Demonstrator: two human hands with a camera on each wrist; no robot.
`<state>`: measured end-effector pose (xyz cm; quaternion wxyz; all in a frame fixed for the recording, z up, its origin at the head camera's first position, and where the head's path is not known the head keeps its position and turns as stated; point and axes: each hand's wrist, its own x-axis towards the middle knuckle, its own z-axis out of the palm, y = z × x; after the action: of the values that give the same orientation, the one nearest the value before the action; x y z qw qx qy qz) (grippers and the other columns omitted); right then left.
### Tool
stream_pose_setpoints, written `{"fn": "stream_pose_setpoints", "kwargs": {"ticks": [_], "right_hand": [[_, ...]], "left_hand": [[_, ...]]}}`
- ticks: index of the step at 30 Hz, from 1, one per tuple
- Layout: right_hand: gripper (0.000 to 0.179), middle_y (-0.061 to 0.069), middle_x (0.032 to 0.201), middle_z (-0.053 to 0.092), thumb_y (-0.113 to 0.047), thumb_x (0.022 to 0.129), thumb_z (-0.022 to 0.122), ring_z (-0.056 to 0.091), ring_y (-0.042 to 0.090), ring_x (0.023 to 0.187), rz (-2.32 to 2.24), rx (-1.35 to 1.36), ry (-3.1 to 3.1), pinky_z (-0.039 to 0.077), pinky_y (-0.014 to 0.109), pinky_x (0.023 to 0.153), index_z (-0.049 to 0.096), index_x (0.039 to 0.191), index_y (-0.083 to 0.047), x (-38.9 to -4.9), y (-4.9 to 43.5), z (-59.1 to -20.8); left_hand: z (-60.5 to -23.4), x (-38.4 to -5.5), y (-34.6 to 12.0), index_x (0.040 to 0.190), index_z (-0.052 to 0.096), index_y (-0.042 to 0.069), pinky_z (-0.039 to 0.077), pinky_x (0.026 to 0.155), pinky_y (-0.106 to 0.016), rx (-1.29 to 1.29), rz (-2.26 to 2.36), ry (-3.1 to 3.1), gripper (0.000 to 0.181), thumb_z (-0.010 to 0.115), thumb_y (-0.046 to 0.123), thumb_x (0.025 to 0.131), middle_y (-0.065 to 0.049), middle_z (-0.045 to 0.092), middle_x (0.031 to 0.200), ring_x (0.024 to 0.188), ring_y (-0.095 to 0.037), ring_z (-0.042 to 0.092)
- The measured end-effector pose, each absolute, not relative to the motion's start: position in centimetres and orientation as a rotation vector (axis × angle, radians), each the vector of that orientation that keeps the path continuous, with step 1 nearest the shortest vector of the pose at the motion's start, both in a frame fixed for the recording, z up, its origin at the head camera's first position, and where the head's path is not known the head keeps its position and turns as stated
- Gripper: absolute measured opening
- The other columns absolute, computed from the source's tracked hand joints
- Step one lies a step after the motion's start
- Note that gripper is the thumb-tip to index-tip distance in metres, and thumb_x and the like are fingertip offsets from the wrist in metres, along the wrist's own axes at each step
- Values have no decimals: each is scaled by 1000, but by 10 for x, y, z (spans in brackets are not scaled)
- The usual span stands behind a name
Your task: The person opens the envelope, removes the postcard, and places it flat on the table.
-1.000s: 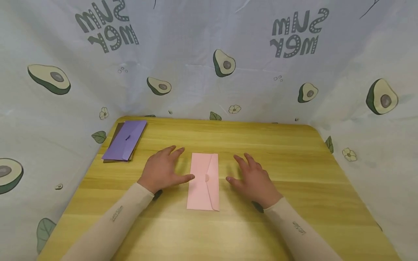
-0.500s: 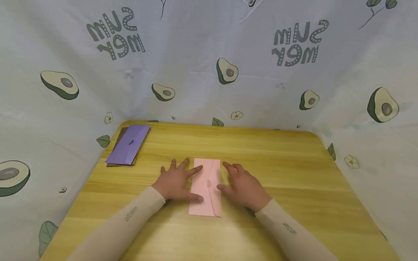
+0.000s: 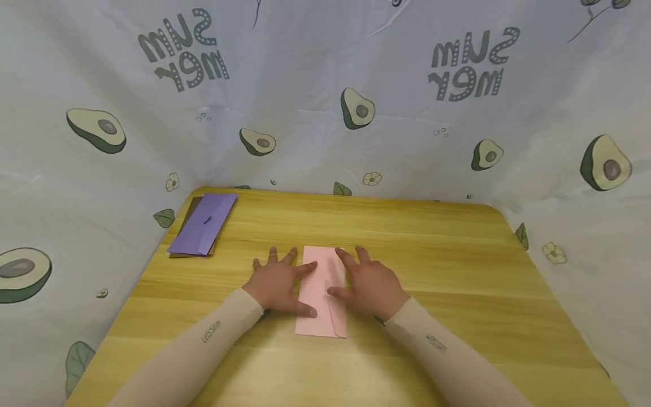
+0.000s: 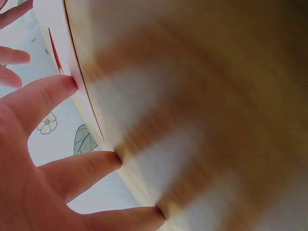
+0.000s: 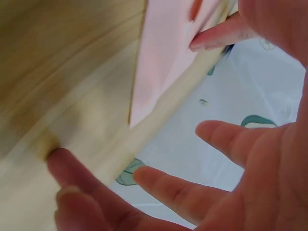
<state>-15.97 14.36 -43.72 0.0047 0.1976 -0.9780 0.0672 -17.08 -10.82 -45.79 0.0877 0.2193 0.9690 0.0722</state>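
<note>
A pink envelope lies flat on the table, its pointed flap facing up along the right side. My left hand spreads its fingers at the left edge, with thumb and index finger reaching over the paper. In the left wrist view, other left fingertips rest on the wood. From the right, my right hand reaches over the flap side, index finger and thumb extended above the envelope. The right wrist view shows its fingers apart and relaxed, gripping nothing.
At the far left corner of the wooden table, a purple envelope lies on a brown one. A pale avocado-print curtain hangs behind the table and along both sides.
Both hands have moved inward to the pink envelope. The left thumb and index finger came down over its left part, and the right hand slid left over the flap. The envelope stays put.
</note>
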Motion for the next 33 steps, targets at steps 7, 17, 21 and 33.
{"fn": "stream_pose_setpoints", "kwargs": {"ticks": [7,17,21,33], "right_hand": [[96,25,148,52,-79,85,67,63,49,113,180,653,-3061,57,60,80,45,161,-24,-164,131,-440],[99,28,148,50,-78,78,73,63,49,110,207,635,-3093,57,56,74,49,160,-28,-165,124,-442],[95,27,149,48,-77,76,74,62,46,107,190,640,-3091,56,53,68,53,157,-31,-168,122,-444],[85,12,135,59,-78,77,73,56,38,103,129,672,-3115,55,54,74,63,148,-31,-170,121,-449]], "left_hand": [[-456,-172,-106,159,44,48,32,94,-88,634,226,2882,110,69,94,63,-17,32,169,143,-69,27],[-454,-173,-106,158,49,44,33,93,-88,611,263,2879,109,75,89,62,-17,35,168,143,-69,27],[-453,-174,-107,158,49,44,33,93,-88,608,262,2880,109,75,89,62,-17,35,168,143,-69,27],[-456,-176,-107,158,47,45,33,94,-88,602,245,2881,111,74,92,61,-16,34,169,144,-68,28]]}}
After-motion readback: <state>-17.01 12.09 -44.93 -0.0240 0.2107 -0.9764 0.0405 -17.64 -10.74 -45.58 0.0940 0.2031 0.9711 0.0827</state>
